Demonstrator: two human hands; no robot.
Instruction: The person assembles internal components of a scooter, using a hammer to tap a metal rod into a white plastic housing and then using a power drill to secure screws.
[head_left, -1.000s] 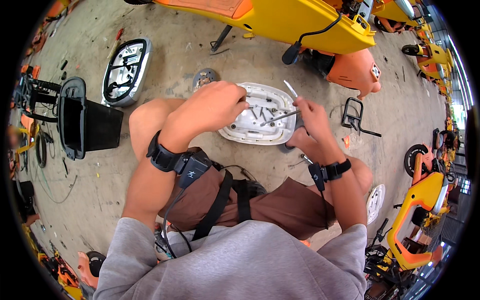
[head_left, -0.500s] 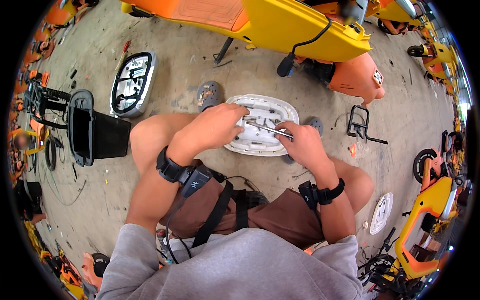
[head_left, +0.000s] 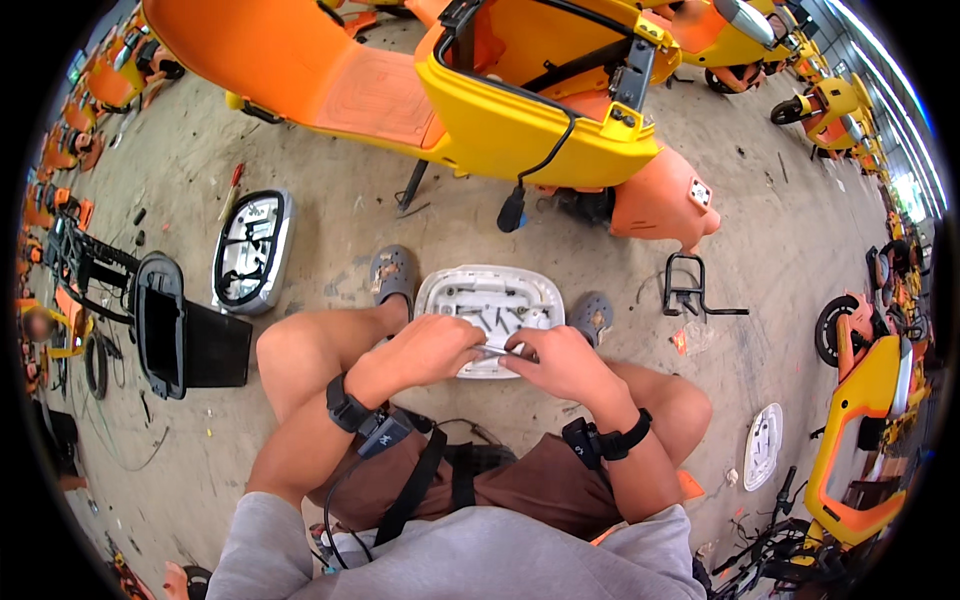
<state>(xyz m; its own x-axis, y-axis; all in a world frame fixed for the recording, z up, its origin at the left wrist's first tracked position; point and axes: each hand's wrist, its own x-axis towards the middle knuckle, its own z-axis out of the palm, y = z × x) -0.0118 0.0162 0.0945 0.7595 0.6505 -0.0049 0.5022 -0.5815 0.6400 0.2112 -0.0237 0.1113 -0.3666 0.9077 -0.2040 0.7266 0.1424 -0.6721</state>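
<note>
A white oval plastic cover (head_left: 545, 283) lies on the floor between my feet, hollow side up. Several screws (head_left: 502, 319) and small metal parts are scattered inside it. Above its near edge, my left hand (head_left: 438, 347) and my right hand (head_left: 556, 362) meet, both with fingers closed on a slim silver metal rod-like tool (head_left: 490, 351). The fingers cover most of the tool, so its exact kind is hard to make out.
Ahead stands a yellow and orange scooter (head_left: 540, 140) with its kickstand down. To the left are a black bin-like box (head_left: 215, 345) and another white cover with a black rim (head_left: 285, 245). A black metal bracket (head_left: 690, 300) and a small white panel (head_left: 764, 448) lie right.
My hands have drawn closer together and toward me, from over the cover's middle to its near edge. The tool came along, and the screws now show more. The view has tilted up.
</note>
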